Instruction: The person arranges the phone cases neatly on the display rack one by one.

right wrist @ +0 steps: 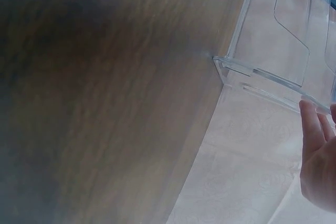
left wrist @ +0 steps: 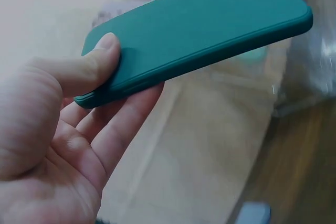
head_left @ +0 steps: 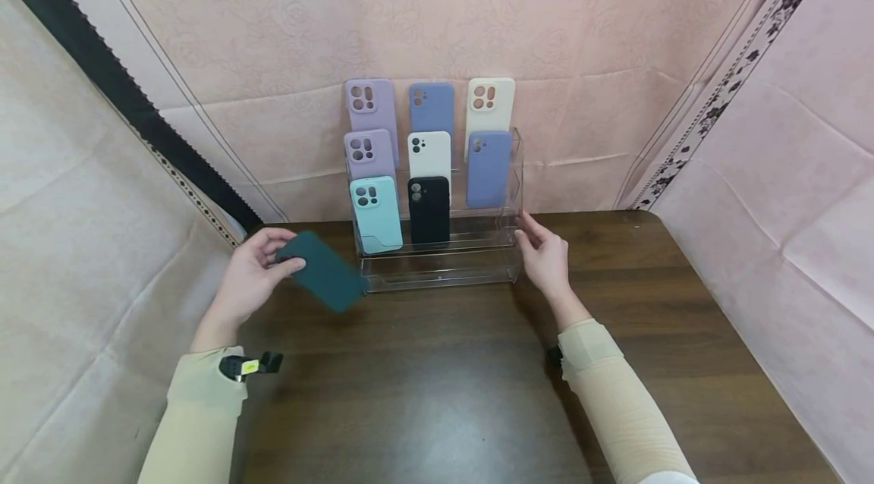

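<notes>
A dark teal phone case (head_left: 321,271) is pinched at one end by my left hand (head_left: 256,271), thumb on its flat face and fingers underneath. It tilts just left of a clear tiered display rack (head_left: 437,279). The left wrist view shows the same teal case (left wrist: 199,30) close up, its smooth face up. My right hand (head_left: 546,256) holds the rack's right side edge between thumb and fingers. In the right wrist view only part of the right hand (right wrist: 317,150) shows, at the clear side panel. The front tier bears a turquoise case (head_left: 377,222) and a black case (head_left: 429,218).
Behind these stand a lilac case (head_left: 369,154), a white case (head_left: 430,152) and a blue case (head_left: 488,173). The back tier carries another lilac case (head_left: 371,101), a blue one and a cream case (head_left: 490,101). Patterned cloth (head_left: 546,29) encloses the brown wooden table (head_left: 423,385).
</notes>
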`<action>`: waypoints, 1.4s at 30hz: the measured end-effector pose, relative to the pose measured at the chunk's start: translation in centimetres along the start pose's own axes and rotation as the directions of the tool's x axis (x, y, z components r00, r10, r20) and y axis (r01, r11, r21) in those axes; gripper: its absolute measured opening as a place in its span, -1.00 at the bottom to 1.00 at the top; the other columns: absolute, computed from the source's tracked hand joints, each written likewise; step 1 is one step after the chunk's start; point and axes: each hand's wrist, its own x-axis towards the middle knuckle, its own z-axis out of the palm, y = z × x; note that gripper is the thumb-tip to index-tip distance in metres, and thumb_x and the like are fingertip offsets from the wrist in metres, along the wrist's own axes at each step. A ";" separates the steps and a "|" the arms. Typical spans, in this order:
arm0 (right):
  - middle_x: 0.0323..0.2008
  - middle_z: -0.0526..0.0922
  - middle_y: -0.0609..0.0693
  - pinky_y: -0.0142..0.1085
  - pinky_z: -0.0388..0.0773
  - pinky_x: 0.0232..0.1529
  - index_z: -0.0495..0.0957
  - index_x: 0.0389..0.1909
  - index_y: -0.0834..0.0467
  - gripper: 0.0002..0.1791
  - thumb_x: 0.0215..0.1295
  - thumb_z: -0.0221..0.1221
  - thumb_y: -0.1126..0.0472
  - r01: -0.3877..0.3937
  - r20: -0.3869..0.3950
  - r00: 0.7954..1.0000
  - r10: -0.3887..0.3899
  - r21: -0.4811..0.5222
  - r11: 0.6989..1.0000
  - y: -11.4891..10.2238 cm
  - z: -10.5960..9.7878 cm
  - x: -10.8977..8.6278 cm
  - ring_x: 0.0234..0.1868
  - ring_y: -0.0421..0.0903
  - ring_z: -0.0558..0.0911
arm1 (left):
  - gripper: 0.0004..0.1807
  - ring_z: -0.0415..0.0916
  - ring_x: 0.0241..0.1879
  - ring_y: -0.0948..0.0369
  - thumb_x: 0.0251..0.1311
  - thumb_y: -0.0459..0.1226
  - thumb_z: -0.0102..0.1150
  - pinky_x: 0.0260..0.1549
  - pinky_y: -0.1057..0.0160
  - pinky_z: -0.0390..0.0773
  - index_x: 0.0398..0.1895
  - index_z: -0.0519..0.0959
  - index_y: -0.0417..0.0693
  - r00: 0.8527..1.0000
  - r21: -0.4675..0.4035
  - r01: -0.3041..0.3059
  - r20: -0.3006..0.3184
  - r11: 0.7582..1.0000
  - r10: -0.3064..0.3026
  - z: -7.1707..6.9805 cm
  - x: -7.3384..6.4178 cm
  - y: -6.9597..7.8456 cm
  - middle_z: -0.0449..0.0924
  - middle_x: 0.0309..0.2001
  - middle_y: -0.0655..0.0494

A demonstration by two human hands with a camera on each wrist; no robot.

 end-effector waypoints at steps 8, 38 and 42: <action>0.17 0.74 0.16 -0.59 0.60 -0.01 0.59 0.40 0.19 -0.52 0.50 0.29 0.39 -0.001 -0.008 1.000 0.002 0.009 1.000 0.2 0.1 0.1 0.13 0.13 0.76 | -0.60 0.71 -0.16 0.14 0.39 -0.32 0.43 -0.21 0.32 0.67 0.23 0.58 -0.09 0.996 0.006 -0.065 0.065 0.998 0.064 4.9 2.3 3.6 0.78 -0.01 -0.02; 0.18 0.74 0.14 -0.34 0.70 0.02 0.58 0.40 0.20 -0.51 0.50 0.31 0.37 0.019 -0.008 1.000 -0.019 -0.007 1.000 0.4 0.0 0.0 0.12 0.11 0.77 | -0.68 0.68 0.09 0.04 0.52 -0.36 0.25 0.02 0.08 0.71 0.27 0.60 -0.06 0.955 0.057 -0.290 0.079 0.955 0.286 20.5 12.0 11.8 0.71 0.16 -0.04; 0.19 0.73 0.14 -0.38 0.68 0.03 0.58 0.40 0.19 -0.51 0.50 0.31 0.36 0.015 -0.006 1.000 -0.015 -0.003 1.000 0.2 0.0 0.0 0.13 0.10 0.77 | -0.67 0.67 0.13 0.04 0.53 -0.34 0.24 0.05 0.11 0.70 0.29 0.60 -0.05 0.960 0.063 -0.278 0.066 0.959 0.274 21.7 12.6 11.9 0.68 0.21 -0.02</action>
